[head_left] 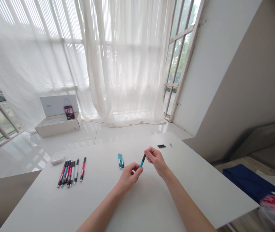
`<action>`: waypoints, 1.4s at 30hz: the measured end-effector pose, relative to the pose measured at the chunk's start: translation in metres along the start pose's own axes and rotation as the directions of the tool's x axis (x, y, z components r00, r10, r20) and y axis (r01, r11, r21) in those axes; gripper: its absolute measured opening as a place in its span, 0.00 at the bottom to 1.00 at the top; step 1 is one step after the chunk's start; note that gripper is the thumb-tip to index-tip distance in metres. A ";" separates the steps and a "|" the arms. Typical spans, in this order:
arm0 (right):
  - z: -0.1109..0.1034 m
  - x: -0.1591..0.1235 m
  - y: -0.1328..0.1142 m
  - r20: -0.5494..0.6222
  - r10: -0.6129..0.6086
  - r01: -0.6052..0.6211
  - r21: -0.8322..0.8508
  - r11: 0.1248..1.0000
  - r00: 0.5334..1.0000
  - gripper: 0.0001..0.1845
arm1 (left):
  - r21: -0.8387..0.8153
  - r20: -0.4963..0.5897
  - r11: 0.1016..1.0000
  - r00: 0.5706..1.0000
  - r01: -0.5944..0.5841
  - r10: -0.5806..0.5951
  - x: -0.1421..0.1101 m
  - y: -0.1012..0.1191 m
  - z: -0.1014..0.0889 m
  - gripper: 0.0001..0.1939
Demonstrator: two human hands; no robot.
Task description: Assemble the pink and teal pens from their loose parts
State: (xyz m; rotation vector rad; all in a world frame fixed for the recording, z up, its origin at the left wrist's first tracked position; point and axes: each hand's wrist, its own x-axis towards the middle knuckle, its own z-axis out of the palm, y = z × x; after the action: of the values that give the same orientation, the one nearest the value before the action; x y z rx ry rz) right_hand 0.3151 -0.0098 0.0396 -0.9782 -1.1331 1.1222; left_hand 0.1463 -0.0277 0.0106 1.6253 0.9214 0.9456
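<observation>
Above the table, my left hand (130, 174) pinches the teal barrel of a pen (142, 161) that is held tilted. At its upper end, the fingers of my right hand (155, 158) close around the black grip. The pen's lower end is mostly hidden behind my left hand. Two teal pen barrels (120, 161) without black grips lie just left of my left hand. Beyond my right hand are small black grip pieces (161, 146) and tiny silvery tips (171, 144), too small to make out well.
On the table's left lies a row of several pens (68, 172) in red, teal and white with black grips. A white rounded case (57, 159) sits behind them. An open white box (57, 127) stands on the ledge at back left. Dark blue cloth (255, 183) lies beyond the table's right edge.
</observation>
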 end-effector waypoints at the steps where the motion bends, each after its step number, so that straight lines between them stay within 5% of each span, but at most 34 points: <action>1: 0.001 0.000 0.001 0.005 0.007 -0.007 0.019 1.000 1.000 0.22 | 0.029 -0.002 1.000 1.000 -0.012 0.012 -0.002 0.001 0.001 0.17; 9: 0.002 -0.002 0.000 0.018 0.083 -0.084 0.144 0.986 0.996 0.26 | 0.293 -0.111 0.942 0.972 -0.167 0.207 -0.009 0.015 -0.012 0.13; 15: 0.000 -0.002 -0.003 -0.024 0.121 -0.116 0.143 0.983 0.992 0.26 | 0.528 -0.313 0.840 0.889 -0.129 0.333 -0.010 0.029 -0.083 0.18; 21: 0.001 0.000 0.000 -0.002 0.144 -0.142 0.144 0.979 0.990 0.24 | 0.800 -0.350 0.582 0.903 0.149 0.250 -0.027 0.008 -0.143 0.15; 27: 0.000 0.004 0.007 -0.012 0.169 -0.166 0.120 0.979 0.986 0.24 | 0.890 -0.307 0.367 0.951 0.271 0.044 -0.033 -0.012 -0.150 0.17; 32: -0.001 0.007 0.012 -0.002 0.178 -0.177 0.091 0.980 0.984 0.23 | 0.929 -0.355 0.125 0.934 0.348 0.045 -0.036 -0.011 -0.149 0.16; 42: 0.001 0.003 0.008 0.009 0.189 -0.189 0.105 0.976 0.982 0.21 | 0.890 -0.455 0.029 0.890 0.454 0.009 -0.045 -0.005 -0.152 0.19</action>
State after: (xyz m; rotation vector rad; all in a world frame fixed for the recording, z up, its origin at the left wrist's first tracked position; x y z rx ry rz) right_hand 0.3127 -0.0049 0.0323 -1.0200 -0.9844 1.3206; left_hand -0.0106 -0.0108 0.0283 2.2991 2.4473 0.1660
